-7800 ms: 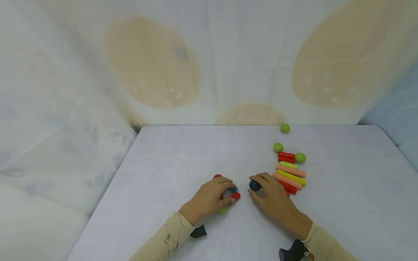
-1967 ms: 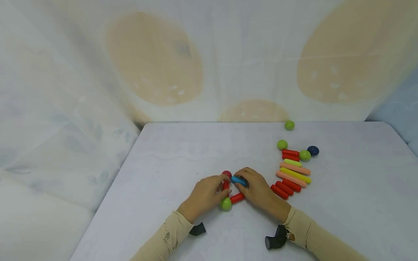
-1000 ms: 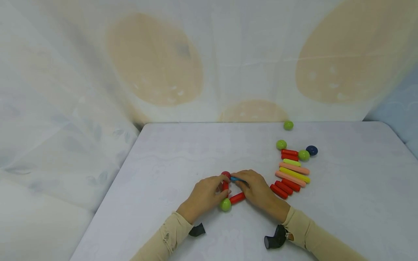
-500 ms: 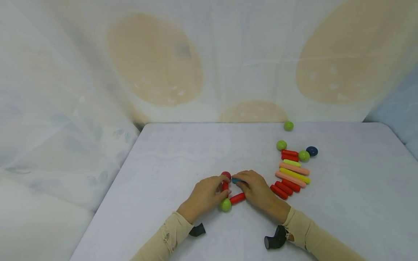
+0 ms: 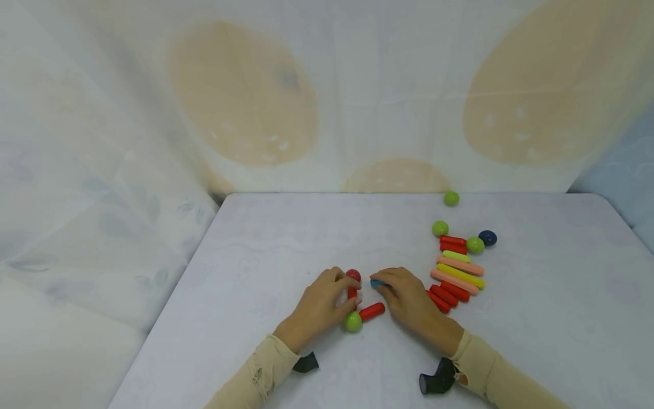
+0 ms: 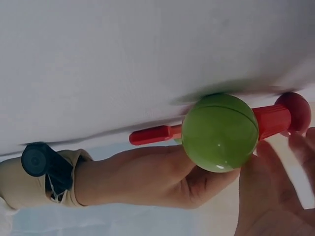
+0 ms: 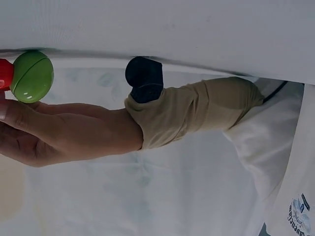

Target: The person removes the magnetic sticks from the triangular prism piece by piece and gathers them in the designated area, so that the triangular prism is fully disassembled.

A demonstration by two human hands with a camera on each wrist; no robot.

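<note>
A small frame lies at the table's middle: a red ball [image 5: 353, 275], an upright red rod [image 5: 352, 292], a green ball [image 5: 352, 321] and a second red rod [image 5: 371, 311] running off to the right. My left hand [image 5: 348, 289] pinches the upright red rod just under the red ball. My right hand [image 5: 382, 286] pinches a short blue rod [image 5: 377, 283], its tip a little right of the red ball. The left wrist view shows the green ball [image 6: 220, 132] close up, with red rods [image 6: 273, 121] on either side of it.
Right of my hands lies a row of red, pink and yellow-green rods [image 5: 456, 272]. Behind it are green balls [image 5: 440, 228] [image 5: 475, 245] and a navy ball [image 5: 487, 237]. One more green ball [image 5: 451, 198] sits by the table's [image 5: 265, 250] far edge. Draped cloth surrounds the table.
My right hand has drawn slightly right with the blue rod, opening a small gap to the red ball. Earlier, the navy ball was set down beside the pile.
</note>
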